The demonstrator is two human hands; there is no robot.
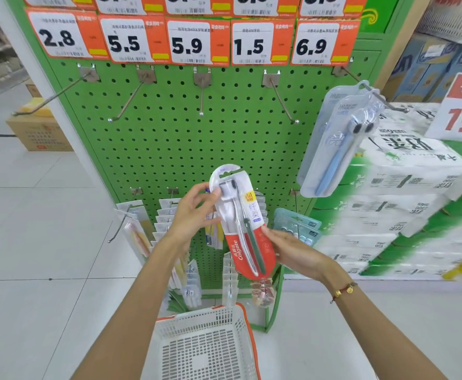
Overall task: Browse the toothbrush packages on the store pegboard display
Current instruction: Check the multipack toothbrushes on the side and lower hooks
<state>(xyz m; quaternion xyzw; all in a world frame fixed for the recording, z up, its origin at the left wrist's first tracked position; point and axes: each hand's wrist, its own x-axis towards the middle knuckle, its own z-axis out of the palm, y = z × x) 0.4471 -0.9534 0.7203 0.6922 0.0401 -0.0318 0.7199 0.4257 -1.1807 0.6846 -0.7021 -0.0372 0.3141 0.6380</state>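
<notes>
Scanning from the left: upper row of the green pegboard (169, 138) has four bare hooks (201, 91) under tags 2.8, 5.5, 5.9 and 1.5. Nothing to browse there. Lower left pegs carry packs with yellow and pink brushes (139, 237), untouched as far as visible.

Centre: left hand (194, 212) pinches the upper edge of a red-and-white Colgate twin pack (245, 223), thumb on the front near the brush heads, fingers curled behind. Pack is off its peg, held upright with a slight tilt in front of the lower rows, face toward the camera. Right hand (293, 250) supports the lower right edge; fingers fairly straight, thumb on the front.

Below: white basket (205, 341) with orange rim; no goods visible inside.

Right: blue brush packs (331, 144) hang on the 6.9 hook; teal packs (298, 226) lower down.

Judgement: one package under inspection; the remaining hanging packs still to look at. Browsing partway.
</notes>
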